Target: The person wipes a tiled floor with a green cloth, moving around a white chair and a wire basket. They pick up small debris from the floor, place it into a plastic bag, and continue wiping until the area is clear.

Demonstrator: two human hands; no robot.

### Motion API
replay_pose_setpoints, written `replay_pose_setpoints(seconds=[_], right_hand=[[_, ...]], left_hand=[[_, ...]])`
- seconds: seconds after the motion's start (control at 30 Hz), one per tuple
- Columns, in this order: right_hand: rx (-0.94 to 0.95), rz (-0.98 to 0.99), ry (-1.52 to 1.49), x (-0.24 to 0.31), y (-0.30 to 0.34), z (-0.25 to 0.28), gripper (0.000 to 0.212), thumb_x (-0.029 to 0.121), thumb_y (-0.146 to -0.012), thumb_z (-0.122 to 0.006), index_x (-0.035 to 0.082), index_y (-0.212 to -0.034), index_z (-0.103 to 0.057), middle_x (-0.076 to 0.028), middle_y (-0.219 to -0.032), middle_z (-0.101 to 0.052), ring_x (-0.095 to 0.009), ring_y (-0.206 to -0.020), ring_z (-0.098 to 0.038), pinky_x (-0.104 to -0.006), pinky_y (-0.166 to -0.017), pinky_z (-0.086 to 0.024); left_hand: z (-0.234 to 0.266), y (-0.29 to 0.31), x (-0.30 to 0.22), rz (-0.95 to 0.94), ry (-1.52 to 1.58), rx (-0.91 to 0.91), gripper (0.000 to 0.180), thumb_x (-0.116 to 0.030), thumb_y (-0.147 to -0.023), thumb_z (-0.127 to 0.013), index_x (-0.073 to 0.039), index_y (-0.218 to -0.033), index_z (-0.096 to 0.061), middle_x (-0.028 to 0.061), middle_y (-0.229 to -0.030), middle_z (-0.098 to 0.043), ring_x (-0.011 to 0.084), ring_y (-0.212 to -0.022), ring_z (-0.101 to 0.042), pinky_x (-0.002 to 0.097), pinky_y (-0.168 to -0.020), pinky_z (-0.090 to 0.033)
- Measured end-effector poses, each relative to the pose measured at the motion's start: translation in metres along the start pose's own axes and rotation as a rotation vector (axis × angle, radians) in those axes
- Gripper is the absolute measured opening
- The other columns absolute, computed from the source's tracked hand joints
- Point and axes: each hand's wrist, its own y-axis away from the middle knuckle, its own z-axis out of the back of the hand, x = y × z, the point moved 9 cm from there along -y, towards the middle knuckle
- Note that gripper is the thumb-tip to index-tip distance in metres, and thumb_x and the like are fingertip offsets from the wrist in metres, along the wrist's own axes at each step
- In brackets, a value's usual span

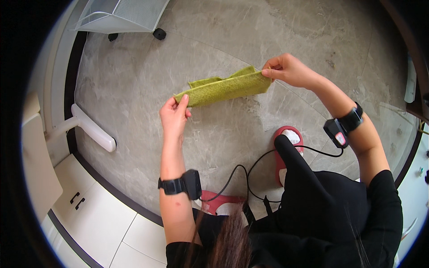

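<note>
One green cloth — spanning left grip to right grip.

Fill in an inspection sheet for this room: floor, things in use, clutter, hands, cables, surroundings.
Surface: grey marbled floor.
Things in use: green cloth, folded over, held between both hands.
Clutter: small items at the right edge, too small to identify.
Hands: left hand and right hand each pinch one end.
Cables: black cables run from black boxes strapped to both arms.
Surroundings: white cabinets lower left; mesh cart upper left.
</note>
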Motion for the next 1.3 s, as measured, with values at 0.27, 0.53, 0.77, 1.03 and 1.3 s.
replay_pose_setpoints(seconds=[0.27,0.53,0.77,1.03,1.3], right_hand=[[-0.232,-0.054,0.216,-0.065,-0.054,0.001,0.026,0.021,-0.092,-0.063,0.002,-0.107,-0.072,-0.01,-0.093,-0.074,-0.02,-0.082,-0.068,-0.0326,-0.075,-0.054],[-0.094,-0.171,0.048,-0.085,-0.038,-0.004,0.027,0.018,-0.098,-0.061,-0.001,-0.115,-0.068,-0.007,-0.104,-0.07,-0.013,-0.09,-0.064,-0.0302,-0.082,-0.054],[-0.105,-0.073,-0.098,-0.032,-0.024,-0.011,0.026,0.015,-0.099,-0.058,-0.003,-0.116,-0.067,-0.008,-0.104,-0.07,-0.016,-0.09,-0.065,-0.0297,-0.085,-0.052],[0.243,-0.022,-0.072,0.029,-0.035,-0.093,0.024,0.012,-0.101,-0.055,-0.003,-0.116,-0.065,-0.006,-0.103,-0.068,-0.015,-0.094,-0.062,-0.0299,-0.088,-0.05],[0.601,-0.061,0.117,0.082,-0.03,-0.198,0.022,0.004,-0.096,-0.057,-0.001,-0.115,-0.065,-0.009,-0.108,-0.07,-0.017,-0.101,-0.064,-0.033,-0.092,-0.05]], left_hand=[[-0.004,-0.06,0.059,-0.111,-0.585,-0.346,0.045,-0.032,-0.084,-0.078,0.002,-0.111,-0.066,0.016,-0.108,-0.066,0.0295,-0.104,-0.063,0.0399,-0.093,-0.049],[-0.065,-0.036,0.037,-0.221,-0.62,-0.088,0.026,-0.006,-0.089,-0.068,0.001,-0.111,-0.057,0.0181,-0.111,-0.066,0.0308,-0.099,-0.065,0.0376,-0.082,-0.051],[-0.01,0.015,-0.034,-0.41,0.209,0.096,0.027,0.003,-0.093,-0.061,0.002,-0.118,-0.053,0.0081,-0.107,-0.068,0.012,-0.097,-0.064,0.0255,-0.083,-0.052],[0.214,0.149,-0.06,-0.311,-0.535,-0.481,0.05,0.006,-0.089,-0.064,0.001,-0.136,-0.048,0.0108,-0.106,-0.073,0.014,-0.099,-0.068,0.0269,-0.088,-0.051],[0.361,0.298,0.041,-0.172,-0.922,-0.761,0.058,0.007,-0.084,-0.065,-0.005,-0.14,-0.052,0.0129,-0.115,-0.069,0.0231,-0.105,-0.067,0.0337,-0.094,-0.05]])
